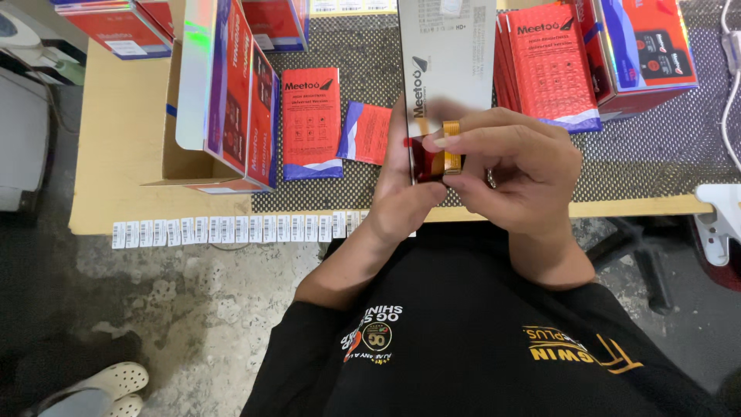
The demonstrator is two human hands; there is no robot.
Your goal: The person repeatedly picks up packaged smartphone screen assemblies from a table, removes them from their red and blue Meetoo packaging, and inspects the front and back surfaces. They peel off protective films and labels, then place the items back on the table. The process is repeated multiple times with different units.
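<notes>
The long flat grey panel (448,58) stands up over the wooden surface (123,147) — left hand (405,181) clamped on its bottom edge, right hand (513,166) pinching its thin orange ribbon strip (451,148). It looks light, stiff and easy to crack — best held by the edges.

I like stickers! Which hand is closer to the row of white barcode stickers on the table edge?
Left. The left hand is just right of the sticker row; the right hand is farther right, fingers on the orange strip.
</notes>
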